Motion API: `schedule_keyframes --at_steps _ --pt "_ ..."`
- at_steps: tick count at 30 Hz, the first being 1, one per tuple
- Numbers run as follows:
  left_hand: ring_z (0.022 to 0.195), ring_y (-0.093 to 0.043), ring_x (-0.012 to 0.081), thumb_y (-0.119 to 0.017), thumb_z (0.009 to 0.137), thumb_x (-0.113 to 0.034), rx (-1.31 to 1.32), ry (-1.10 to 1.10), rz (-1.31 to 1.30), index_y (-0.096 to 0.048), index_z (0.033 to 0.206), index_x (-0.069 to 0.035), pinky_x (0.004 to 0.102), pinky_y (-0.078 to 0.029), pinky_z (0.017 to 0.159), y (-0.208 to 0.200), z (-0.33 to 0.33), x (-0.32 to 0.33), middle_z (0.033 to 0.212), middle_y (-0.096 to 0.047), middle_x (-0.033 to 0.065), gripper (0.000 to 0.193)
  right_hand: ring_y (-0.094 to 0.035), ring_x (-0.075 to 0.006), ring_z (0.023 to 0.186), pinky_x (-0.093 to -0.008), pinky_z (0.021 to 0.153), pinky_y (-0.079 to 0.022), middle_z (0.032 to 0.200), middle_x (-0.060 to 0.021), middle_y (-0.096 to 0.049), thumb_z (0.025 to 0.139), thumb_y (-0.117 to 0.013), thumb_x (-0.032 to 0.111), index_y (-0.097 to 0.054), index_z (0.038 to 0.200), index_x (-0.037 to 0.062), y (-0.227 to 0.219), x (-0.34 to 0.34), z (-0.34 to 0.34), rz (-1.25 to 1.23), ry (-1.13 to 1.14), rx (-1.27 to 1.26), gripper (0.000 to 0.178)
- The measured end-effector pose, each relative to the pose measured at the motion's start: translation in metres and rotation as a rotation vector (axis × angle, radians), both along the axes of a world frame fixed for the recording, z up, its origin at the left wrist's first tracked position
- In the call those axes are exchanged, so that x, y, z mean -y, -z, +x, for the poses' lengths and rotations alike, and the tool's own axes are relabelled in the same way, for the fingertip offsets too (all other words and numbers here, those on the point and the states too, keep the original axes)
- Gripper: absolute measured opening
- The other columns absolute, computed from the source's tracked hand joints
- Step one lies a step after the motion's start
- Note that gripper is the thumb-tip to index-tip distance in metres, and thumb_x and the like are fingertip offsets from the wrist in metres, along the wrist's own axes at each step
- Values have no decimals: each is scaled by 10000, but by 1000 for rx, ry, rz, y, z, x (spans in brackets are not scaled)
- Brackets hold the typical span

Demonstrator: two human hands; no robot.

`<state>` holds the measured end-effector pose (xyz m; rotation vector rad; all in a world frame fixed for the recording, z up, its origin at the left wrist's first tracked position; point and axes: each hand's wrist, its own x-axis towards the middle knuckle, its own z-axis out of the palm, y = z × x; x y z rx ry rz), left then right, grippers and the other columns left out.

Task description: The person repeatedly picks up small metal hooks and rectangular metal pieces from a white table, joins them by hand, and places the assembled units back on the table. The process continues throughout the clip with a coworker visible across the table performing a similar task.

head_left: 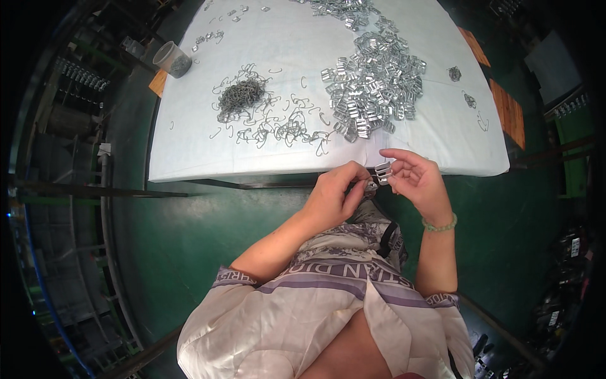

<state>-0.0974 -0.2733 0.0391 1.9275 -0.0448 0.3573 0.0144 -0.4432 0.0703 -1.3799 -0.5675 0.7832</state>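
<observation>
My right hand (pixel 413 177) pinches a small shiny metal clip (pixel 383 170) just below the near edge of the white-covered table (pixel 189 158). My left hand (pixel 338 192) meets it from the left, fingertips closed on a thin wire hook (pixel 371 185) against the clip. Both hands hover over my lap. On the table lies a big heap of the same metal clips (pixel 372 85) and, to its left, a tangle of grey wire hooks (pixel 243 98), with loose hooks (pixel 284 129) spread toward the near edge.
A grey plastic cup (pixel 172 59) of small parts stands at the table's far left corner. More clips (pixel 344 7) lie at the far edge. Orange wooden boards (pixel 508 110) sit right of the table. Metal racks (pixel 76 76) line the green floor on the left.
</observation>
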Motion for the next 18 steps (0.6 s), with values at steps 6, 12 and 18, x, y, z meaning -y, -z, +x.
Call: schedule_keyframes --at_steps 6,12,18 --pt "777 -645 204 -575 818 52 63 -54 46 -541 922 13 287 -500 713 -1 -1 3 859 -642 129 116 -539 -25 705 -163 614 -435 816 -5 -588 800 -576 -82 -550 1214 -25 -5 0 -2 -1 17 58 419" --pt "748 -648 240 -580 806 50 154 -104 189 -551 909 4 299 -497 674 -2 3 6 844 -636 139 117 -524 -14 694 -157 601 -419 797 6 -578 799 -578 -80 -538 1229 -16 -4 -1 -5 8 22 79 437" --pt "704 -633 231 -587 811 33 73 -55 80 -545 904 1 296 -485 639 -3 1 6 797 -626 129 107 -536 -45 693 -194 630 -443 788 -11 -589 783 -587 -80 -557 1215 12 -6 -5 -11 -50 155 390 443"
